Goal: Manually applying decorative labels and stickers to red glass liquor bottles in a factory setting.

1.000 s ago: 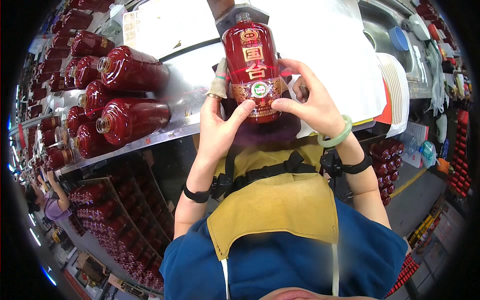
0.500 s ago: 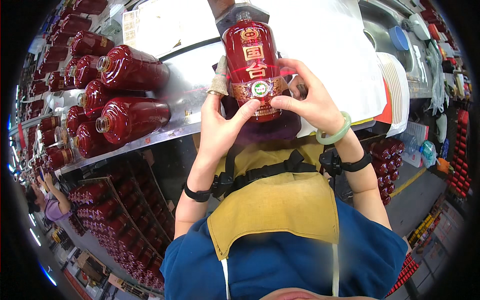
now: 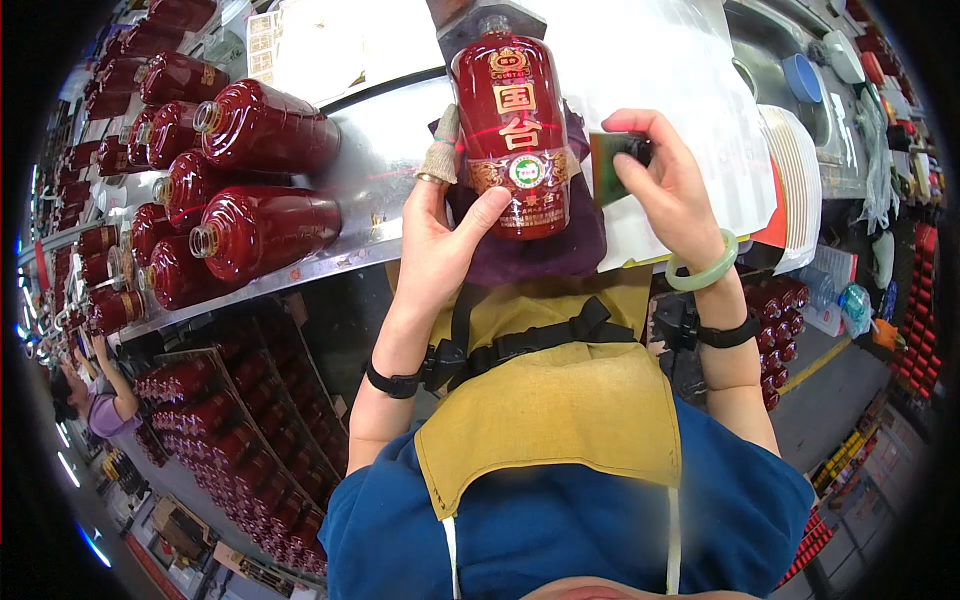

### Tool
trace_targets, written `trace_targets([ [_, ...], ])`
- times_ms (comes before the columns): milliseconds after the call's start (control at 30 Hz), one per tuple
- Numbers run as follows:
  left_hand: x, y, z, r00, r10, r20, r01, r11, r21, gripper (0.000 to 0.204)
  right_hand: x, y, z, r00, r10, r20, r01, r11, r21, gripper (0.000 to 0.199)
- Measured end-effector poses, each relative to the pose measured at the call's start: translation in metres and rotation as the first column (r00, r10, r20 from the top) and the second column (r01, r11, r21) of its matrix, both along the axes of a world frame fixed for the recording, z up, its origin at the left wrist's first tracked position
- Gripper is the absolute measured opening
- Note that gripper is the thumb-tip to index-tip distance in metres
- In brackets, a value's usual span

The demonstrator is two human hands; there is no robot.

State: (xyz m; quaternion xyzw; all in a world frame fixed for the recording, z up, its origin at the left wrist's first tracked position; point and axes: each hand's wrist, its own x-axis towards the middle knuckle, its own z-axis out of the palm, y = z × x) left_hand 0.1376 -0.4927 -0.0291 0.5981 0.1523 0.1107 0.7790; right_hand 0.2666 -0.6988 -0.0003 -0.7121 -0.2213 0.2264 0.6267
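A red glass bottle (image 3: 515, 120) with gold lettering and a patterned label band lies on a dark purple cloth (image 3: 530, 262), its neck pointing away from me. My left hand (image 3: 440, 210) grips its left side, thumb on the front near the base. A knitted finger cover (image 3: 441, 150) sits on one of its fingers. Right of the bottle and apart from it, my right hand (image 3: 670, 190) pinches a small flat green-and-black piece (image 3: 607, 165), possibly a scraper. Thin red light lines cross the bottle.
Several unlabelled red bottles (image 3: 270, 230) lie at the left on the metal table (image 3: 380, 190). A sheet of small labels (image 3: 262, 45) is at the far left, white paper (image 3: 660, 80) at the right. A blue cup (image 3: 800, 77) stands far right. Another person (image 3: 110, 405) is at far left.
My right hand has let go of the bottle, moved right and now holds the flat green-and-black piece. My left hand stays on the bottle, which has shifted slightly.
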Motion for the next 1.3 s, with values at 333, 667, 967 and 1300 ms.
trace_targets([
  [333,-0.002,-0.001,-0.006,1.000,-0.003,0.023,0.003,1.000,0.010,0.075,-0.017,0.017,0.030,0.828,-0.149,0.541,0.122,0.989,0.087,0.034],
  [667,-0.004,-0.004,-0.011,1.000,0.006,0.030,-0.006,1.000,-0.009,0.071,-0.027,0.005,0.023,0.245,0.292,0.924,-0.276,0.935,-0.223,0.024],
  [967,-0.007,-0.009,-0.014,0.995,0.069,0.077,-0.073,0.996,0.058,0.064,-0.043,0.007,0.019,0.271,0.301,0.915,-0.350,0.916,-0.198,0.024],
  [1300,-0.062,-0.006,-0.040,0.994,0.037,0.103,-0.108,0.177,0.978,0.072,-0.036,-0.004,0.001,0.956,-0.266,0.121,0.270,0.963,-0.013,0.025],
])
